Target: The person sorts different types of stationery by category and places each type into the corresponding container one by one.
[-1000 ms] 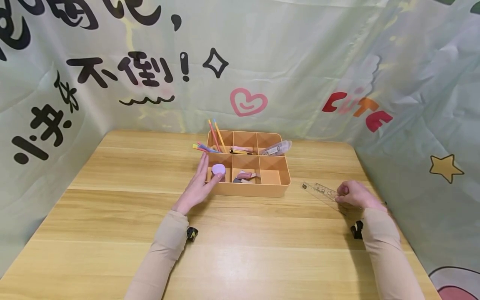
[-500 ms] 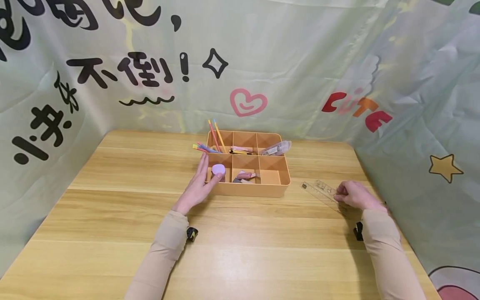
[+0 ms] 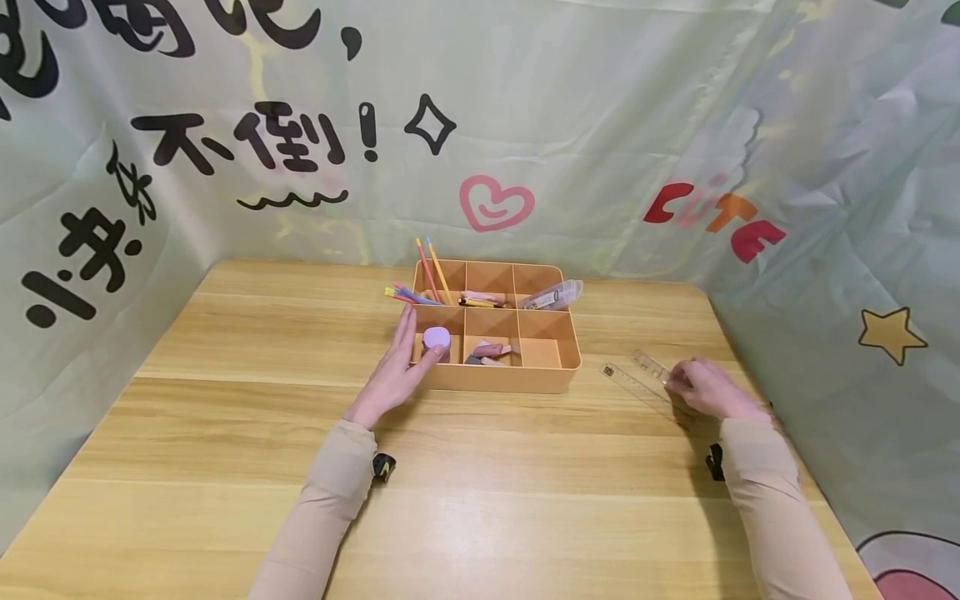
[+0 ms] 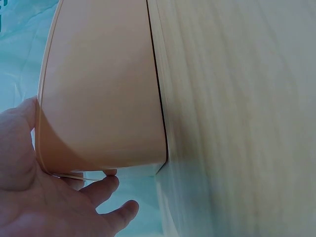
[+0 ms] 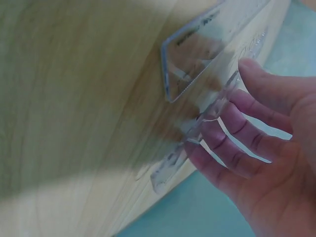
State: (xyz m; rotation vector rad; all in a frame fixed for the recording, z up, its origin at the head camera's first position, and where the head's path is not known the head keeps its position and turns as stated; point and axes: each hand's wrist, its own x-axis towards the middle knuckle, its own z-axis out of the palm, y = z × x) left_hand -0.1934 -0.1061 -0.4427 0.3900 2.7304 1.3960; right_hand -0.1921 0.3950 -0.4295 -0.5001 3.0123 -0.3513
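A tan six-compartment desk organizer (image 3: 495, 380) stands on the table. My left hand (image 3: 396, 367) holds its front left corner, thumb over the front rim and fingers along the left side wall (image 4: 98, 89). Inside, a purple-topped item (image 3: 437, 337) lies beside the thumb. At the right, my right hand (image 3: 712, 388) pinches a clear ruler (image 3: 651, 365) near the tabletop; in the right wrist view this ruler (image 5: 170, 168) is slightly tilted, with the fingers along its edge. A second clear ruler (image 3: 633, 385), one end cut at an angle, lies flat just in front of it.
Pencils (image 3: 435, 271) stand in the organizer's back left compartment. Pink and grey small pieces (image 3: 489, 353) lie in the front middle one, and a clear purplish tube (image 3: 551, 296) leans at the back right. A printed cloth (image 3: 600, 125) hangs behind the wooden table (image 3: 480, 500).
My right hand has shifted slightly left, and the clear ruler it pinches has moved away from the other ruler, toward the back. The left hand and organizer stay put.
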